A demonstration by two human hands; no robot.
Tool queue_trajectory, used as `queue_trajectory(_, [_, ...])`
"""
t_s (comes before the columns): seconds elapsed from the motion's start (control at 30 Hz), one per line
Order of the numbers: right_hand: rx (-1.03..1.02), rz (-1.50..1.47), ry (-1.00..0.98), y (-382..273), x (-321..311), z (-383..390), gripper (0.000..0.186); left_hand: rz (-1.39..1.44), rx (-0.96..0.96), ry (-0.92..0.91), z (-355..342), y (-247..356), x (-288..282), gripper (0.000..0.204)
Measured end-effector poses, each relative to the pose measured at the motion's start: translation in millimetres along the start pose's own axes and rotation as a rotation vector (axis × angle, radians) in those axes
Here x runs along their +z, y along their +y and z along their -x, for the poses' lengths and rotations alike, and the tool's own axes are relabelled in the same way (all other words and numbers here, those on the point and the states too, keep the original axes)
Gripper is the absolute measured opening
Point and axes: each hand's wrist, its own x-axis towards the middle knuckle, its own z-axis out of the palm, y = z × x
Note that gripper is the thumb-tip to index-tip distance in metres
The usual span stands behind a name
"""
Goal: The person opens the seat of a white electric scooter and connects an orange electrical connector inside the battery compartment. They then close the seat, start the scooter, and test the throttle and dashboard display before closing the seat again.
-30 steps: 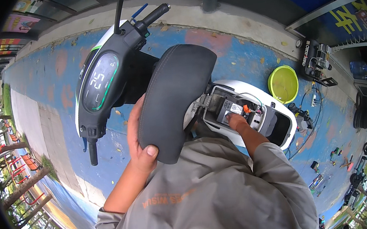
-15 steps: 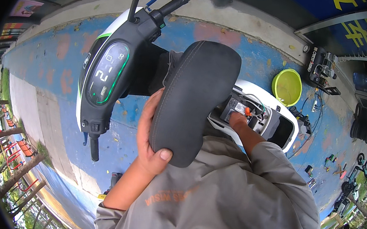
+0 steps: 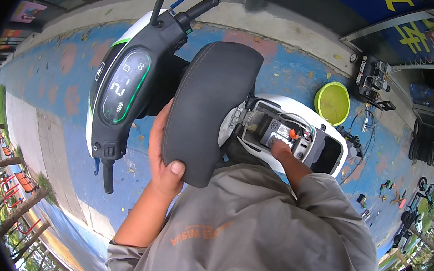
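Note:
A black padded scooter seat point(image 3: 210, 99) is tilted up on its hinge point(image 3: 239, 117), toward the handlebars. My left hand point(image 3: 167, 173) grips its near left edge, thumb on top and fingers underneath. Behind the raised seat, the white scooter body point(image 3: 327, 126) has an exposed compartment with a silver-labelled box point(image 3: 280, 130), an orange connector point(image 3: 293, 134) and wiring. My right hand point(image 3: 283, 151) reaches into this compartment and touches the box; its fingertips are mostly hidden. Ahead on the left, the digital dashboard point(image 3: 127, 86) is lit with a green outline.
On the blue painted ground to the right stand a yellow-green basin point(image 3: 332, 103) and a black machine point(image 3: 372, 79) with a coiled hose. Cables, tools and black tyres point(image 3: 423, 144) lie farther right. The left handlebar grip point(image 3: 108, 178) juts out near my left arm.
The seat has swung farther forward and left with my left hand, uncovering the hinge and more of the compartment. My right hand stays at the box. The view has shifted slightly.

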Motion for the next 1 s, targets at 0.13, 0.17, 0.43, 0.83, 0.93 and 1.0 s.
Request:
queue_trajectory(0.13, [-0.017, -0.004, 0.068, 9.5, 17.8, -3.4, 0.04, -0.022, 0.029, -0.019, -0.9, 0.8, 2.7, 0.121])
queue_trajectory(0.17, [-0.025, -0.013, 0.112, 8.9, 20.7, -1.9, 0.041, -0.049, 0.029, -0.01, 0.0, 2.0, 4.6, 0.122])
queue_trajectory(0.43, [-0.023, 0.024, 0.314, 0.7, 38.9, 7.3, 0.033, -0.119, 0.063, -0.012, 9.2, 3.8, 21.3, 0.122])
queue_trajectory(0.83, [-0.074, -0.111, 0.375, -16.2, 42.0, 51.7, 0.028, -0.234, 0.091, -0.024, 21.0, 3.7, 39.1, 0.122])
queue_trajectory(0.93, [-0.175, -0.148, 0.49, -6.0, 54.8, 53.4, 0.026, -0.22, 0.068, -0.052, 27.2, 12.1, 51.2, 0.124])
queue_trajectory(1.0, [-0.179, -0.179, 0.485, 1.2, 60.4, 56.3, 0.029, -0.124, 0.056, -0.079, 37.2, 11.1, 62.5, 0.125])
